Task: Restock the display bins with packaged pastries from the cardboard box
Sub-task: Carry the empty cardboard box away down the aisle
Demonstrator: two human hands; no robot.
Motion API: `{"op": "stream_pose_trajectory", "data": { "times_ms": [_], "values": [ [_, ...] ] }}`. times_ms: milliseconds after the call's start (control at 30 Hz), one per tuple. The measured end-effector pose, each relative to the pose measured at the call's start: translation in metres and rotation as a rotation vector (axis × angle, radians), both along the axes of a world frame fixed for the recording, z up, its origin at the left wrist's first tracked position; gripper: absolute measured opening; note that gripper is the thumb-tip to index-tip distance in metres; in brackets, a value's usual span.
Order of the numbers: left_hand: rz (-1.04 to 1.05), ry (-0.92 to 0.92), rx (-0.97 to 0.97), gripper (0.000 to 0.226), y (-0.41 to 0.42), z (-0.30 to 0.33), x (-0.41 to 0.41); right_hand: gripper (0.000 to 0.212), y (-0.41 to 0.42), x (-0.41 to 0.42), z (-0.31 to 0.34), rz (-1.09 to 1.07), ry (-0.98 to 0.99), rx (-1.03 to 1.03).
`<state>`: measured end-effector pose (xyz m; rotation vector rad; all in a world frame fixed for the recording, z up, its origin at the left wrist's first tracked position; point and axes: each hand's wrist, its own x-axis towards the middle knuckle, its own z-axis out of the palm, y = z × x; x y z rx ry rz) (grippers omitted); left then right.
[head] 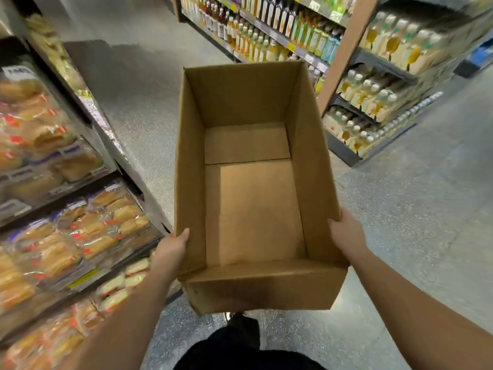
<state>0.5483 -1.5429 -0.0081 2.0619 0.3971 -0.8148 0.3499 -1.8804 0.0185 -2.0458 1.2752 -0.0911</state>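
A supermarket aisle with a speckled grey floor (416, 209) runs away from the viewer. On the left stand tiered display bins (88, 182) packed with clear-wrapped golden pastries and buns (80, 236); on the right, shelves of bottled drinks (373, 102).

In the middle, held above the floor in front of the person, is a tall open-topped brown cardboard box (250, 209). Its long axis points straight ahead down the aisle, its mouth faces up, and its near flap folds outward toward the person. Nothing lies inside; only the bare bottom panels show.

The left hand (170, 247) grips the box's left wall near the rim, thumb over the edge. The right hand (345, 236) clasps the right wall the same way (the fingers on the outside are hidden).

With the box empty and the bins full, the restocking looks finished. The next move is probably carrying the box away, or fetching a fresh one.
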Motion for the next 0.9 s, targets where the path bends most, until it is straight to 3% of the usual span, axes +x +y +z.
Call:
{"op": "stream_pose_trajectory", "data": {
  "times_ms": [100, 300, 433, 600, 900],
  "values": [
    [0.027, 0.036, 0.028, 0.061, -0.012, -0.010, 0.024, 0.026, -0.012, 0.035, -0.011, 0.033, 0.042, -0.003],
    [0.082, 0.143, 0.058, 0.058, -0.033, -0.060, 0.062, 0.027, -0.039, 0.089, -0.050, 0.050, 0.134, 0.057],
    [0.093, 0.184, 0.148, 0.064, -0.049, -0.107, 0.083, 0.030, -0.061, 0.130, -0.097, 0.102, 0.165, 0.064],
    [0.066, 0.180, 0.212, 0.054, -0.068, -0.177, 0.105, 0.030, -0.086, 0.187, -0.179, 0.168, 0.259, 0.059],
    [0.428, 0.256, 0.214, 0.060, -0.077, -0.314, 0.129, 0.034, -0.108, 0.277, -0.332, 0.366, 0.269, 0.137]
  ]
}}
